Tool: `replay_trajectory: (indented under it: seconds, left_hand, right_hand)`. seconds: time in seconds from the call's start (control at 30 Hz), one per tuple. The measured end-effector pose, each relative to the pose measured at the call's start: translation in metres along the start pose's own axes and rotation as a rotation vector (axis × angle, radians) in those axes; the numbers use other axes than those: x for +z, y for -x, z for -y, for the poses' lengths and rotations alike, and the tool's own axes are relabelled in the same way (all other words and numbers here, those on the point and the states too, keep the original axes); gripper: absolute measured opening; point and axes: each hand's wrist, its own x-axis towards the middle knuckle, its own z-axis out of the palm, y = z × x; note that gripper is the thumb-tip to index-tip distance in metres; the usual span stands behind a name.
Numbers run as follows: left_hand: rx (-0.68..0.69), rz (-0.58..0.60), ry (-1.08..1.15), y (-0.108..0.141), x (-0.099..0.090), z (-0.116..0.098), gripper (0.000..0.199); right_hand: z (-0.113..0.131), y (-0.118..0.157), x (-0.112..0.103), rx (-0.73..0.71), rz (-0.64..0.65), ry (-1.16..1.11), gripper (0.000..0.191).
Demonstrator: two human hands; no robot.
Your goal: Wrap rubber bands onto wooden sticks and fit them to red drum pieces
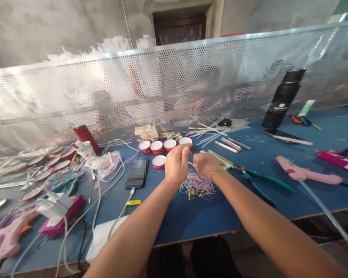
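My left hand (176, 164) is raised over the blue table, its fingers curled and thumb up; whatever it holds is hidden behind them. Close beside it, my right hand (207, 165) is closed in a pinch, a thin pale stick-like piece (190, 163) showing at its fingertips in the gap between the hands. Beneath both hands lies a tangled heap of coloured thin cords (197, 185). Small red cups with white insides stand just beyond, one cup (158, 162) left of my left hand and another cup (186, 141) partly covered by its fingers.
Green-handled pliers (261, 183) and a pink glue gun (307, 174) lie at right. A black bottle (282, 100) stands farther back. Left are a phone (137, 173), white cables, another pink glue gun (13, 235) and a red bottle (86, 138). A perforated metal screen (174, 85) runs behind.
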Motion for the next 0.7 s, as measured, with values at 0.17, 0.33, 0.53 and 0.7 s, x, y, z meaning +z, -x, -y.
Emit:
replay_trajectory:
  seconds: [0.17, 0.33, 0.53, 0.7]
  left_hand:
    - [0.039, 0.092, -0.082, 0.0, -0.001, -0.007, 0.048]
    - [0.092, 0.124, -0.252, -0.001, 0.001, -0.002, 0.044]
    - [0.114, 0.126, -0.451, 0.004, 0.007, 0.009, 0.035]
    - [0.116, 0.148, -0.515, 0.004, 0.01, 0.013, 0.036]
  right_hand:
    - [-0.002, -0.004, 0.001, 0.001, 0.03, 0.03, 0.036]
    - [-0.006, -0.001, -0.003, -0.016, 0.008, 0.026, 0.036]
    - [-0.009, -0.002, -0.001, -0.021, 0.026, -0.014, 0.037]
    - [-0.013, -0.003, -0.006, 0.005, -0.004, -0.058, 0.037]
